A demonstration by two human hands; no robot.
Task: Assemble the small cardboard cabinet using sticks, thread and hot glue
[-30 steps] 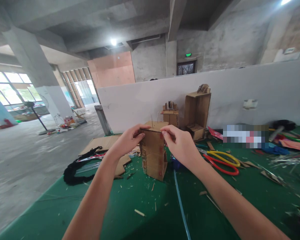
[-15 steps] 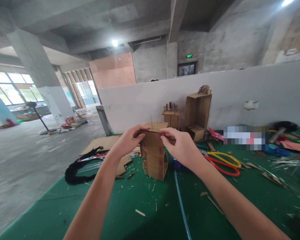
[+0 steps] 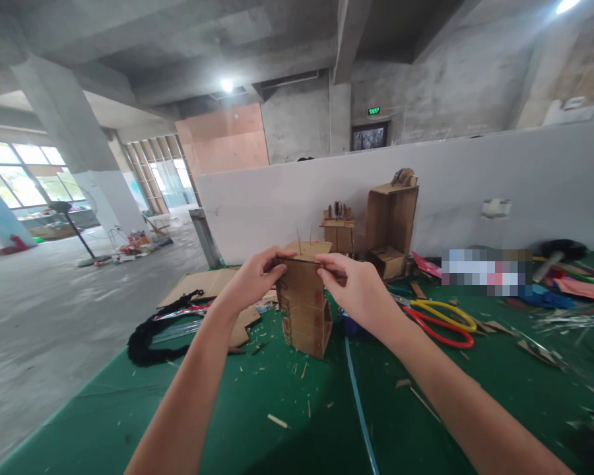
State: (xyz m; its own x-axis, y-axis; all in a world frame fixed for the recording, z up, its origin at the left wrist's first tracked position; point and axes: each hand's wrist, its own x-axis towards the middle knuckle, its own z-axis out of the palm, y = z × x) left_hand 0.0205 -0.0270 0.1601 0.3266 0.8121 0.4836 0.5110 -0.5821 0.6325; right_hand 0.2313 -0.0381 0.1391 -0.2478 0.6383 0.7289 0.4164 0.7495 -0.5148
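Two hands (image 3: 301,287) pinch cardboard tower (image 3: 304,310); scissors (image 3: 440,322) near right.

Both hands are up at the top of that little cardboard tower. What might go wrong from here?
The cardboard tower is tall and narrow, and the left hand and right hand both pinch its top edge, so a hard push might tip or buckle it. Thin sticks poke up just behind the fingers and could prick them or snap. The scissors lie open close to the right forearm, so a sideways sweep might catch them.
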